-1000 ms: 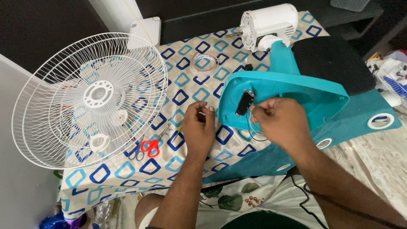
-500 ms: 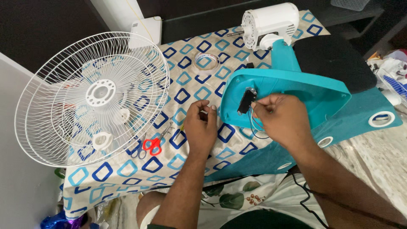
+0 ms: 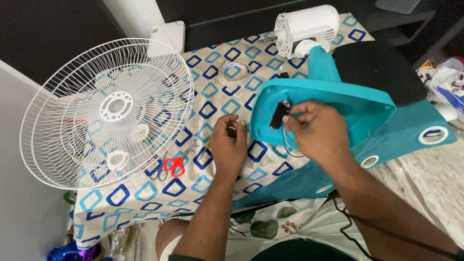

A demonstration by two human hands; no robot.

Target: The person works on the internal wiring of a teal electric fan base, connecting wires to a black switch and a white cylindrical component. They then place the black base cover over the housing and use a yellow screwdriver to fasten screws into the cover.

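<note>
Near the cloth's front edge, the left hand (image 3: pixel 229 145) curls its fingers narrowly around something too small to identify. Just beyond, the right hand (image 3: pixel 316 130) pinches thin wires at the black switch block (image 3: pixel 278 116), which stands upright immediately left of its fingertips on the teal fan base (image 3: pixel 338 104).

From my view, the teal fan base (image 3: pixel 333 104) blocks the right half of the tabletop (image 3: pixel 145 193), tilted up with my right hand (image 3: pixel 316 133) pressed on its underside. Just left of the base, my left hand (image 3: pixel 228 147) fills the gap. Farther left of the base lie red scissors (image 3: pixel 171 164), then the white fan guard (image 3: pixel 104 113). A tape roll (image 3: pixel 235 71) sits behind, near the white motor (image 3: pixel 307 26). Patterned cloth between tape roll and base lies open.
</note>
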